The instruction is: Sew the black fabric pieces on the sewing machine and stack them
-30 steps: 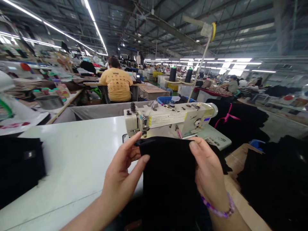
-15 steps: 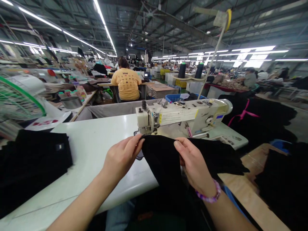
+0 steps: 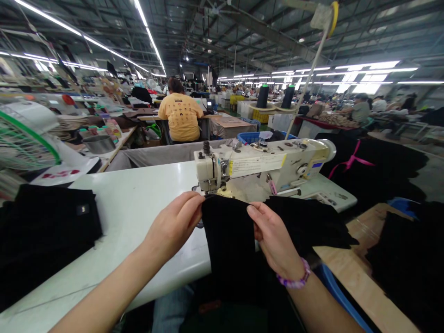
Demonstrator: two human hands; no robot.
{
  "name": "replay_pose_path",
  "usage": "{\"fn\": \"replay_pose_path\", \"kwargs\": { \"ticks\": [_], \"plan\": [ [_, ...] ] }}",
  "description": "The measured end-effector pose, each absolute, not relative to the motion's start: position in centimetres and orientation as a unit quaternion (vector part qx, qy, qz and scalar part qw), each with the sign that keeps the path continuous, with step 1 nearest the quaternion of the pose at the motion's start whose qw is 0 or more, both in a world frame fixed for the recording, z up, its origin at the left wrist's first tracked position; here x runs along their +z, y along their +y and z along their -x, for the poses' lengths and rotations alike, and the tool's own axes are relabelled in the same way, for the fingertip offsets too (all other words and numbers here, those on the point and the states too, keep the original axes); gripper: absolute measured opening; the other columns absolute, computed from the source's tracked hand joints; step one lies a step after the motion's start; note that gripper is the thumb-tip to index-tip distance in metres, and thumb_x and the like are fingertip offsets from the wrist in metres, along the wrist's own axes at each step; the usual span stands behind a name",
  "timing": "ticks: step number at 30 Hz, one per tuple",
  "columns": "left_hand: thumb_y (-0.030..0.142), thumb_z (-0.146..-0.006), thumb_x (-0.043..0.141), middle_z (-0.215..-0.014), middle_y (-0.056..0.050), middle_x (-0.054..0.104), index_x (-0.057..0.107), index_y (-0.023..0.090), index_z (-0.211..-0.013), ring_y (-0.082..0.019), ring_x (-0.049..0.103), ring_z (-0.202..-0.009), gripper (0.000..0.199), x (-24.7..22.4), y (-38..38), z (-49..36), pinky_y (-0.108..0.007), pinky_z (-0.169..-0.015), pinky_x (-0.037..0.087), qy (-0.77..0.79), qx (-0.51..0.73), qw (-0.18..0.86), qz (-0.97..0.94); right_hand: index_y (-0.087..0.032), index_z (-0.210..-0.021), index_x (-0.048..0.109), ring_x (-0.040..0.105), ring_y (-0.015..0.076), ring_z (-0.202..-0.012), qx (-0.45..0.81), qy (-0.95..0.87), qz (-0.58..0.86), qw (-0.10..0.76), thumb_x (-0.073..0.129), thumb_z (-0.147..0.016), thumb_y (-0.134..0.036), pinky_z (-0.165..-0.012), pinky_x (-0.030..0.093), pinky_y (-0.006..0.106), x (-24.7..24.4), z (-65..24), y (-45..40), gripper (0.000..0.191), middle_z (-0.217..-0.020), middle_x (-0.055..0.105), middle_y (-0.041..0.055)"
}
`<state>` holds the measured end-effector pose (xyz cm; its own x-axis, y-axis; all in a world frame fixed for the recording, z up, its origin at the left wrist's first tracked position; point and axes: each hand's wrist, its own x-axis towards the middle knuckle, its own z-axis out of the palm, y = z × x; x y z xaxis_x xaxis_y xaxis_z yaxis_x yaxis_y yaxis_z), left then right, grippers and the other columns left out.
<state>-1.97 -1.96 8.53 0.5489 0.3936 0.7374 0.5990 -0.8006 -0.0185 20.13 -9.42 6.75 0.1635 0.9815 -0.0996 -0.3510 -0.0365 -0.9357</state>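
A black fabric piece hangs between my two hands in front of the sewing machine, its top edge stretched between them. My left hand pinches the upper left corner, close below the machine's needle area. My right hand, with a beaded bracelet at the wrist, pinches the upper right corner between thumb and fingers. The lower part of the cloth drops over the table's front edge toward my lap. Behind my right hand more black fabric lies on the machine bed.
A stack of black pieces with a small label lies on the white table at left. A green-rimmed fan stands beyond it. A wooden board and dark cloth are at right. A person in a yellow shirt sits ahead.
The fabric between my hands now hangs straighter and flatter, where its lower part slanted to the right before. My right hand has shifted slightly left; both hands keep their pinch.
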Motion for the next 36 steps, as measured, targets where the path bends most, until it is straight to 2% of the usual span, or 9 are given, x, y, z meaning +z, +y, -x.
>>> {"fn": "replay_pose_path", "kwargs": {
  "ticks": [6, 13, 15, 17, 20, 24, 27, 32, 36],
  "plan": [
    [0.015, -0.097, 0.050, -0.102, -0.013, 0.071, 0.060, 0.013, -0.111, -0.020, 0.070, -0.088, 0.017, 7.7, -1.6, 2.3, -0.029, -0.076, 0.058, -0.259, -0.321, 0.171, 0.895, -0.020, -0.092, 0.067, 0.049, 0.0055, -0.051, 0.567, -0.327, 0.444, 0.612, 0.080, -0.077, -0.051, -0.045, 0.043, 0.013, 7.3, -19.8, -10.0, 0.037, -0.065, 0.055, -0.0070],
    [0.014, -0.093, 0.058, -0.098, -0.010, 0.074, 0.064, 0.015, -0.111, -0.020, 0.072, -0.085, 0.018, 7.5, -1.4, 2.7, -0.030, -0.078, 0.057, -0.266, -0.362, 0.236, 0.862, -0.021, -0.092, 0.065, 0.057, 0.0114, -0.053, 0.515, -0.401, 0.486, 0.581, 0.070, -0.084, -0.053, -0.048, 0.049, 0.022, 6.8, -20.5, -9.8, 0.034, -0.065, 0.060, -0.0045],
    [0.014, -0.093, 0.057, -0.092, -0.007, 0.073, 0.065, 0.015, -0.104, -0.017, 0.070, -0.080, 0.013, 8.2, -2.0, 2.2, -0.028, -0.074, 0.057, -0.283, -0.376, 0.172, 0.865, -0.021, -0.098, 0.065, 0.065, 0.0159, -0.066, 0.395, -0.475, 0.520, 0.590, 0.067, -0.087, -0.046, -0.059, 0.054, 0.027, 6.9, -20.6, -9.7, 0.027, -0.074, 0.066, -0.0007],
    [0.015, -0.093, 0.056, -0.085, -0.004, 0.070, 0.065, 0.017, -0.095, -0.014, 0.066, -0.073, 0.009, 9.2, -2.9, 1.4, -0.025, -0.069, 0.056, -0.301, -0.386, 0.074, 0.869, -0.022, -0.108, 0.064, 0.069, 0.0216, -0.094, 0.224, -0.562, 0.524, 0.599, 0.067, -0.088, -0.034, -0.082, 0.057, 0.035, 7.2, -20.6, -9.6, 0.024, -0.099, 0.072, 0.0057],
    [0.016, -0.091, 0.056, -0.080, 0.000, 0.066, 0.064, 0.019, -0.092, -0.012, 0.063, -0.069, 0.008, 10.5, -4.5, 0.2, -0.022, -0.066, 0.054, -0.306, -0.396, -0.036, 0.865, -0.024, -0.118, 0.062, 0.060, 0.0243, -0.122, 0.050, -0.689, 0.458, 0.560, 0.067, -0.089, -0.021, -0.108, 0.044, 0.045, 7.9, -20.1, -9.5, 0.030, -0.126, 0.068, 0.0086],
    [0.020, -0.092, 0.058, -0.085, 0.002, 0.070, 0.063, 0.021, -0.099, -0.011, 0.066, -0.068, 0.009, 10.9, -5.6, -0.3, -0.022, -0.064, 0.056, -0.329, -0.412, -0.095, 0.845, -0.024, -0.111, 0.067, 0.069, 0.0186, -0.101, 0.054, -0.751, 0.393, 0.527, 0.060, -0.096, -0.016, -0.094, 0.053, 0.036, 8.1, -19.5, -9.2, 0.019, -0.106, 0.075, 0.0038],
    [0.025, -0.092, 0.062, -0.087, 0.000, 0.072, 0.060, 0.021, -0.105, -0.013, 0.068, -0.067, 0.013, 10.4, -5.4, 0.3, -0.024, -0.064, 0.058, -0.333, -0.424, -0.041, 0.841, -0.023, -0.105, 0.069, 0.070, 0.0171, -0.090, 0.105, -0.740, 0.395, 0.534, 0.059, -0.097, -0.019, -0.082, 0.055, 0.031, 8.1, -19.4, -8.9, 0.014, -0.097, 0.075, 0.0033],
    [0.016, -0.092, 0.062, -0.099, -0.007, 0.075, 0.060, 0.018, -0.113, -0.018, 0.072, -0.090, 0.022, 9.5, -5.0, 0.8, -0.030, -0.086, 0.059, -0.246, -0.417, 0.129, 0.865, -0.022, -0.100, 0.070, 0.068, 0.0197, -0.091, 0.144, -0.739, 0.406, 0.518, 0.059, -0.098, -0.023, -0.084, 0.053, 0.034, 8.9, -18.8, -9.4, 0.011, -0.096, 0.074, 0.0059],
    [0.009, -0.092, 0.058, -0.101, -0.006, 0.072, 0.061, 0.019, -0.110, -0.016, 0.070, -0.095, 0.020, 9.5, -5.1, 0.4, -0.027, -0.089, 0.057, -0.260, -0.433, 0.055, 0.861, -0.022, -0.097, 0.068, 0.068, 0.0206, -0.092, 0.157, -0.748, 0.413, 0.496, 0.060, -0.097, -0.026, -0.086, 0.051, 0.034, 9.5, -18.9, -9.7, 0.009, -0.097, 0.074, 0.0056]
  ]
}}
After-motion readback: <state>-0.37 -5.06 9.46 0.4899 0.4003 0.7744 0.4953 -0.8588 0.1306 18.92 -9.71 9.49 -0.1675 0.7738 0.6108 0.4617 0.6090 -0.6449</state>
